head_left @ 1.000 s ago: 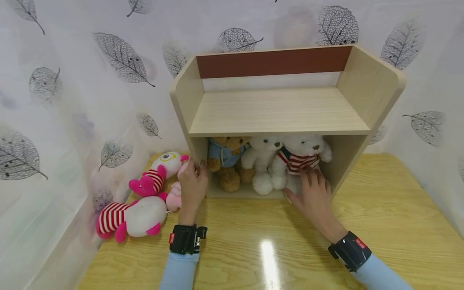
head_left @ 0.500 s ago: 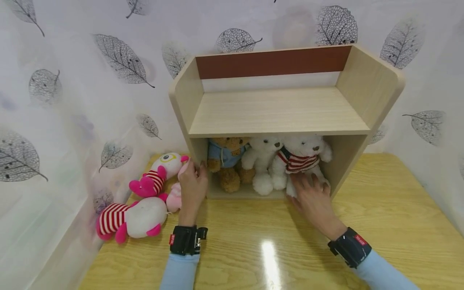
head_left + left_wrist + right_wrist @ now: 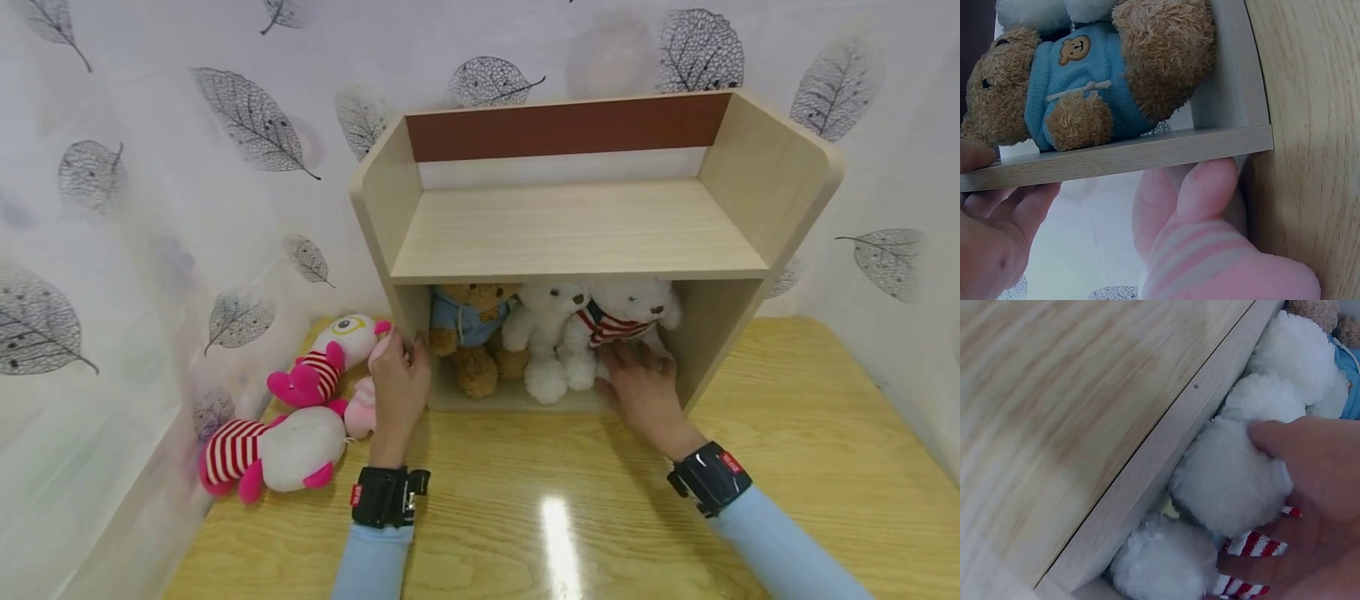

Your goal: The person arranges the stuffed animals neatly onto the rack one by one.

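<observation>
My left hand [image 3: 401,392] grips the left side panel of a pale wooden shelf [image 3: 1166,150], thumb on the inside face and fingers outside. With its fingers spread, my right hand [image 3: 641,387] presses on the belly and leg of a white teddy bear [image 3: 1229,481] in a red-and-white striped top, at the right of the lower compartment. Its thumb rests on the bear's leg. Beside that bear sit a second white teddy bear [image 3: 546,342] and a brown teddy bear [image 3: 476,337] in a blue hoodie. The right fingertips are partly hidden.
Left of the shelf, a pink-and-white striped plush toy [image 3: 285,450], another with a yellow-ringed eye [image 3: 348,337] and a pale pink plush [image 3: 1210,250] lie on the wooden table [image 3: 480,517]. Leaf-patterned wall covering [image 3: 172,208] stands behind.
My right hand has pushed farther into the compartment, and the bear in the striped top has shifted back and leaned. The left hand and shelf stay in place.
</observation>
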A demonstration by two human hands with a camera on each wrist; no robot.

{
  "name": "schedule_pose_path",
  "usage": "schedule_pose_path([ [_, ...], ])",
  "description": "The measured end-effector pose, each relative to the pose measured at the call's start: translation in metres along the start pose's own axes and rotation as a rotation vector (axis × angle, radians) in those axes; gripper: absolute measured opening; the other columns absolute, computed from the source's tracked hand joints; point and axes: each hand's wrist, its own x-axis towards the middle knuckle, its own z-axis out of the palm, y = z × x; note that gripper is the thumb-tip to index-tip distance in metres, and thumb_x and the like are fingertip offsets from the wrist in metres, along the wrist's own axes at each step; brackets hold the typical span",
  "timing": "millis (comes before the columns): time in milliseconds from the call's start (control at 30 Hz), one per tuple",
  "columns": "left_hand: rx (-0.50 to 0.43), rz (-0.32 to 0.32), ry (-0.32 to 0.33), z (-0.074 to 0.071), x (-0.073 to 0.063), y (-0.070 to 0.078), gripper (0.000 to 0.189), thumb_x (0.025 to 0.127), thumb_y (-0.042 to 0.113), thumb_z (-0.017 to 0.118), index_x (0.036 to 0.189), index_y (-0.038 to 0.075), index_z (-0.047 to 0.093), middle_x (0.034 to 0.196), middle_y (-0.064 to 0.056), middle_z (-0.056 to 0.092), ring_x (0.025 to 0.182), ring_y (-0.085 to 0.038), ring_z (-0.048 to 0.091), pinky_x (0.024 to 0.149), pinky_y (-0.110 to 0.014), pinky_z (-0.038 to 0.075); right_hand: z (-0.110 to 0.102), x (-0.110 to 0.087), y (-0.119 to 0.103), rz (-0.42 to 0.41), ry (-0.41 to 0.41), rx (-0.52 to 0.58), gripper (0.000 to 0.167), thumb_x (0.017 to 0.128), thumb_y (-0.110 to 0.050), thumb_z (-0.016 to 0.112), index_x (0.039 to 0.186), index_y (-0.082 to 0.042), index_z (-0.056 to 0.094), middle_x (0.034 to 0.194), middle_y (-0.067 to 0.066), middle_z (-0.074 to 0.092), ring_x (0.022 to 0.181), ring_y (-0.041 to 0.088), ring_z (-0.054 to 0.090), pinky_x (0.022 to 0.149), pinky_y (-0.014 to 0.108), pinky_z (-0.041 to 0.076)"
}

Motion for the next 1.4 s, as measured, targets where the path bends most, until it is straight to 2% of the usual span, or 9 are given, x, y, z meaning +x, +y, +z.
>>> schedule_pose_path([
  [133, 0.001, -0.011, -0.013, -0.001, 0.0, 0.001, 0.012, 0.094, 0.009, 0.064, 0.091, -0.002, 0.065, 0.077, -0.017, 0.066, 0.071, -0.033, 0.062, 0.065, -0.044, 0.047, -0.008, -0.003, 0.003, -0.084, 0.055, 0.018, 0.052, 0.084, -0.029, 0.082, 0.128, -0.005, 0.065, 0.12, 0.018, 0.068, 0.103, 0.044, 0.066, 0.073, 0.064, 0.051],
  [300, -0.043, -0.092, -0.123, -0.012, -0.003, 0.001, 0.013, 0.096, 0.008, 0.062, 0.103, -0.002, 0.065, 0.094, -0.021, 0.069, 0.087, -0.033, 0.069, 0.075, -0.046, 0.057, -0.024, -0.005, 0.006, -0.27, 0.309, -0.011, 0.026, 0.095, -0.027, 0.066, 0.106, -0.004, 0.07, 0.097, 0.015, 0.072, 0.085, 0.038, 0.068, 0.065, 0.053, 0.05],
  [467, -0.058, -0.159, -0.277, -0.033, -0.013, -0.006, 0.033, 0.098, 0.008, 0.06, 0.131, 0.003, 0.06, 0.123, -0.021, 0.07, 0.109, -0.033, 0.072, 0.089, -0.05, 0.059, -0.045, -0.003, 0.008, -0.341, 0.533, 0.037, 0.023, 0.1, -0.022, 0.058, 0.096, -0.003, 0.071, 0.089, 0.014, 0.07, 0.077, 0.037, 0.064, 0.062, 0.049, 0.042],
  [667, 0.184, -0.072, -0.332, -0.064, -0.027, -0.012, 0.033, 0.098, 0.015, 0.062, 0.131, 0.009, 0.066, 0.083, -0.017, 0.071, 0.074, -0.033, 0.068, 0.064, -0.05, 0.053, -0.061, -0.007, 0.024, -0.175, 0.743, 0.081, 0.031, 0.1, -0.026, 0.059, 0.093, 0.003, 0.072, 0.084, 0.021, 0.069, 0.067, 0.043, 0.061, 0.058, 0.054, 0.044],
  [800, 0.31, 0.044, -0.324, -0.083, -0.033, -0.014, 0.037, 0.095, 0.012, 0.066, 0.132, 0.007, 0.067, 0.094, -0.019, 0.074, 0.086, -0.037, 0.07, 0.071, -0.052, 0.057, -0.064, -0.013, 0.043, 0.001, 0.83, 0.097, 0.032, 0.094, -0.026, 0.067, 0.099, 0.006, 0.068, 0.087, 0.029, 0.063, 0.067, 0.046, 0.057, 0.055, 0.057, 0.042],
  [933, 0.405, 0.172, -0.304, -0.097, -0.036, -0.018, 0.035, 0.091, 0.007, 0.07, 0.126, 0.0, 0.07, 0.127, -0.02, 0.071, 0.119, -0.041, 0.066, 0.092, -0.06, 0.054, -0.062, -0.02, 0.06, 0.147, 0.833, 0.133, 0.039, 0.086, -0.022, 0.072, 0.108, 0.009, 0.061, 0.093, 0.033, 0.058, 0.069, 0.045, 0.057, 0.053, 0.054, 0.038],
  [1033, 0.489, 0.183, -0.334, -0.107, -0.038, -0.021, 0.038, 0.09, 0.007, 0.071, 0.127, 0.0, 0.069, 0.133, -0.021, 0.067, 0.126, -0.044, 0.061, 0.094, -0.065, 0.049, -0.063, -0.024, 0.071, 0.222, 0.765, 0.165, 0.047, 0.086, -0.026, 0.068, 0.116, 0.009, 0.058, 0.098, 0.033, 0.06, 0.072, 0.044, 0.062, 0.055, 0.046, 0.037],
  [1233, 0.674, 0.046, -0.495, -0.123, -0.039, -0.027, 0.051, 0.093, 0.022, 0.07, 0.141, 0.007, 0.057, 0.147, -0.028, 0.052, 0.138, -0.052, 0.043, 0.098, -0.078, 0.037, -0.068, -0.028, 0.077, 0.266, 0.605, 0.211, 0.052, 0.089, -0.03, 0.067, 0.123, 0.008, 0.06, 0.1, 0.028, 0.067, 0.073, 0.041, 0.069, 0.064, 0.021, 0.036],
  [1400, 0.684, -0.12, -0.662, -0.138, -0.041, -0.037, 0.071, 0.092, 0.037, 0.071, 0.15, 0.008, 0.043, 0.153, -0.036, 0.037, 0.142, -0.061, 0.027, 0.098, -0.088, 0.024, -0.069, -0.029, 0.077, 0.254, 0.521, 0.203, 0.043, 0.088, -0.025, 0.069, 0.116, 0.008, 0.064, 0.095, 0.026, 0.069, 0.069, 0.038, 0.069, 0.061, 0.018, 0.038],
])
